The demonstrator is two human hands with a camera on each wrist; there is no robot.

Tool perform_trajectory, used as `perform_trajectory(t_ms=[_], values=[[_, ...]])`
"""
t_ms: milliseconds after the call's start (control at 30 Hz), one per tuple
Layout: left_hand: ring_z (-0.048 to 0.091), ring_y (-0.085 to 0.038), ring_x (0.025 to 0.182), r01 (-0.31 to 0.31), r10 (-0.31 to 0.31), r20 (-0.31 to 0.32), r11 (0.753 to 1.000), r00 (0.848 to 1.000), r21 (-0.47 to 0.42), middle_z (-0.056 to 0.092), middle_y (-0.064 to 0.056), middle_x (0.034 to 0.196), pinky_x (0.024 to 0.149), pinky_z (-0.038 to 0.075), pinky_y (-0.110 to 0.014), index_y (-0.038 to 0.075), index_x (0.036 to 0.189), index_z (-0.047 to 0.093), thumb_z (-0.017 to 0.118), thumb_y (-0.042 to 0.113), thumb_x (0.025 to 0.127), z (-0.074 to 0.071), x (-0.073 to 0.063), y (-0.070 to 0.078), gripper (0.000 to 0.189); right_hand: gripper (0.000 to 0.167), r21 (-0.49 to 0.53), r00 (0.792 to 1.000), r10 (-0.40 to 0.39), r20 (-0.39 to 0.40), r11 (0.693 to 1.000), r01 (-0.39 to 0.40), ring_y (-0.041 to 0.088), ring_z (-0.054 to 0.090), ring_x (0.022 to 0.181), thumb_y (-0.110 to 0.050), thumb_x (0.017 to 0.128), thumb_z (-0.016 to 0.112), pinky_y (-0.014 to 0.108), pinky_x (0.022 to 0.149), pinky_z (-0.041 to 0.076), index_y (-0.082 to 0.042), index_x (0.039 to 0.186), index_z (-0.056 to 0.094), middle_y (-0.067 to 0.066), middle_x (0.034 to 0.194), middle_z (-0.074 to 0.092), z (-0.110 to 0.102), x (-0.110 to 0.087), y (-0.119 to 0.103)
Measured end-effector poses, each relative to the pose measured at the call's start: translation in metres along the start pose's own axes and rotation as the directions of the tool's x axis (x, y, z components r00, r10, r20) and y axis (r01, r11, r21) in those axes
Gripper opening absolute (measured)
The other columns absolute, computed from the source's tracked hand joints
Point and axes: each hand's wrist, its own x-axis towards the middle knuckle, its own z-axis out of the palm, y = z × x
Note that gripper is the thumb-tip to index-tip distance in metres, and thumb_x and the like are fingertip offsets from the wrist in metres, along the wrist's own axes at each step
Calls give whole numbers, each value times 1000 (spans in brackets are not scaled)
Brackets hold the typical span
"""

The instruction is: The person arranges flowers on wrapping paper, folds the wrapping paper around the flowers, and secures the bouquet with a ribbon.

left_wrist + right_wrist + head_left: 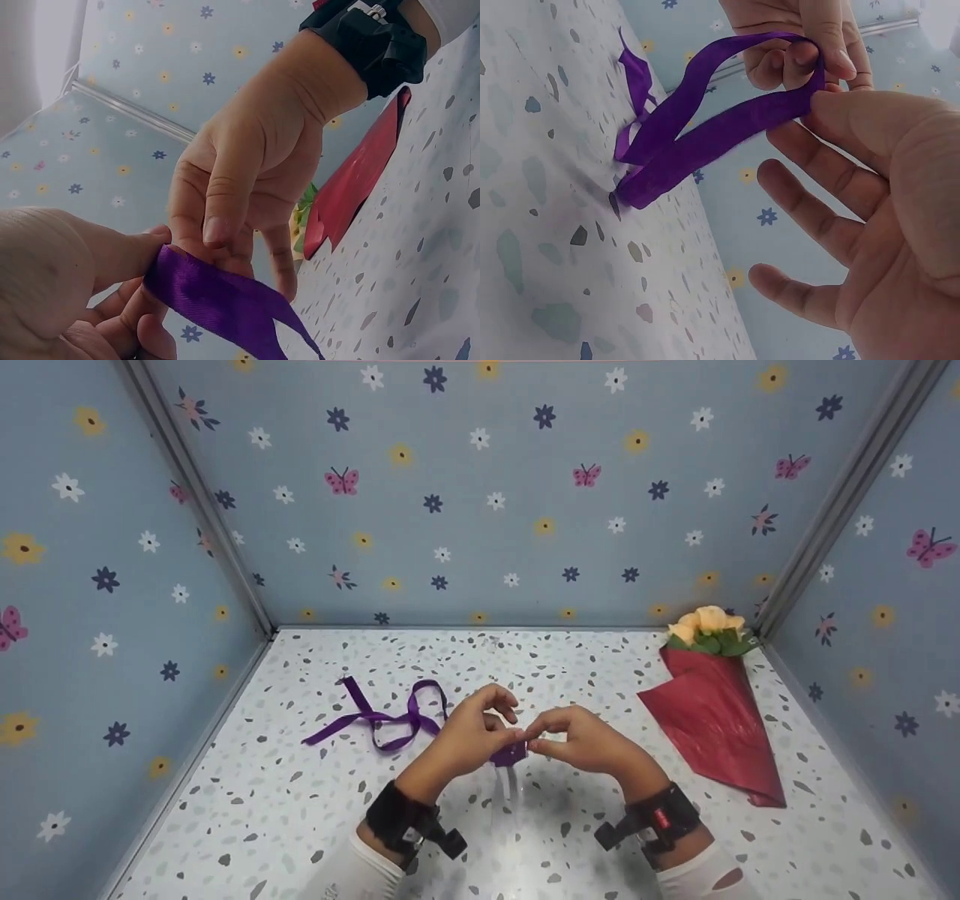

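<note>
A purple ribbon (414,718) lies in loose loops on the table to the left, and a raised loop of it runs up to both hands. My left hand (476,735) pinches the ribbon between thumb and fingers. Facing it fingertip to fingertip, my right hand (589,742) also pinches the ribbon. In the right wrist view, that thumb and forefinger grip the bend of the ribbon (724,142), while the other fingers (810,214) spread away. The left wrist view has a flat band of ribbon (217,296) hanging from the fingertips.
A bouquet of peach-coloured flowers (709,622) in dark red wrapping (720,720) lies at the right of the speckled table (255,810). Patterned blue panels (480,525) enclose the back and both sides. Each wrist wears a black strap with a camera.
</note>
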Motion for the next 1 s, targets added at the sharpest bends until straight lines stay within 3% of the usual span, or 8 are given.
perform_trajectory(t_ms=[233, 467, 600, 667, 733, 800, 867, 1000], values=[[76, -12, 86, 5, -4, 31, 1000, 1000, -24, 68, -6, 115, 71, 60, -27, 8, 118, 67, 78, 5, 105, 0, -1, 1, 17, 20, 1, 997, -80, -21, 997, 80, 23, 76, 123, -19, 106, 82, 68, 113, 58, -10, 124, 83, 8, 124, 84, 5, 3, 0], [83, -18, 93, 23, -23, 3, 999, 1000, -27, 71, -11, 118, 72, 66, -29, 6, 123, 72, 73, 13, 111, 1, -2, 4, 15, 11, 84, 997, 8, -78, 996, -2, 12, 78, 105, -12, 109, 73, 42, 102, 64, -5, 107, 82, 11, 109, 85, 4, 3, -5], [78, -16, 100, -7, 7, -4, 995, 1000, 100, 72, -10, 128, 78, 65, -31, 11, 134, 70, 86, 29, 103, 6, -5, 5, 39, 14, 176, 995, 45, -91, 984, -28, 10, 76, 85, -8, 108, 71, 31, 82, 65, 1, 100, 79, 17, 96, 83, 4, 4, -8], [74, -15, 102, -48, 55, -21, 973, 998, 227, 71, -6, 127, 80, 63, -30, 14, 138, 68, 92, 33, 97, 9, -7, 5, 51, 15, 196, 992, 73, -99, 979, -52, 9, 75, 78, -8, 108, 71, 28, 75, 64, 2, 100, 79, 16, 89, 82, 5, 5, -10], [72, -16, 101, -106, 128, -37, 925, 991, 366, 70, -4, 123, 81, 61, -29, 14, 139, 68, 94, 31, 94, 13, -8, 5, 55, 14, 188, 988, 107, -110, 979, -85, 8, 71, 69, -8, 106, 71, 25, 66, 60, 0, 99, 79, 10, 80, 78, 5, 5, -11], [72, -20, 99, -170, 222, -49, 854, 974, 493, 71, -4, 117, 80, 60, -29, 12, 136, 69, 93, 27, 93, 18, -8, 3, 52, 13, 151, 984, 129, -127, 982, -109, 6, 64, 62, -9, 105, 72, 22, 59, 53, -2, 98, 80, 3, 72, 72, 5, 4, -12], [71, -23, 97, -228, 333, -55, 747, 941, 625, 71, -4, 112, 80, 58, -32, 10, 133, 71, 91, 21, 93, 21, -9, 1, 46, 12, 105, 981, 133, -139, 987, -119, 5, 57, 60, -11, 104, 73, 21, 56, 44, -5, 96, 81, -3, 68, 63, 4, 4, -13], [66, -21, 92, -280, 538, -48, 509, 841, 814, 68, -2, 102, 76, 54, -35, 12, 120, 75, 91, 15, 87, 26, -8, -5, 38, 11, 20, 980, 128, -155, 992, -126, 4, 49, 62, -15, 103, 77, 22, 56, 38, -10, 95, 83, -9, 69, 54, 4, 4, -15]])
